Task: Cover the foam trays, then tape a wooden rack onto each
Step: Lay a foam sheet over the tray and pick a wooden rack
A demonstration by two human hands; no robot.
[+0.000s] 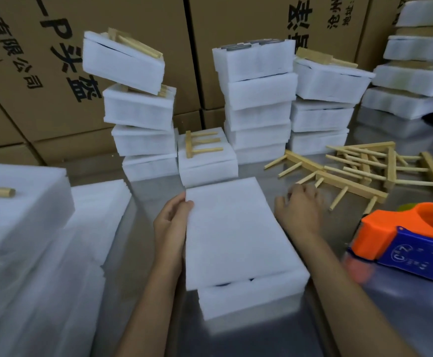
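Observation:
A white foam tray (pixel 248 297) lies on the steel table in front of me, with a white foam cover sheet (pixel 233 233) lying on top of it, slightly askew. My left hand (pixel 170 222) holds the sheet's left edge, thumb on top. My right hand (pixel 299 207) hovers, fingers relaxed, over the table to the right of the sheet, close to the nearest wooden rack (pixel 349 186). More wooden racks (pixel 380 163) lie in a loose pile behind it. An orange and blue tape dispenser (pixel 411 243) sits at the right.
Stacks of covered foam trays (pixel 259 99) stand at the back, some with racks on top; the left stack (pixel 138 104) leans. A single tray with a rack (pixel 206 155) sits behind the sheet. Spare foam sheets (pixel 63 253) pile at the left. Cardboard boxes (pixel 42 73) form the back wall.

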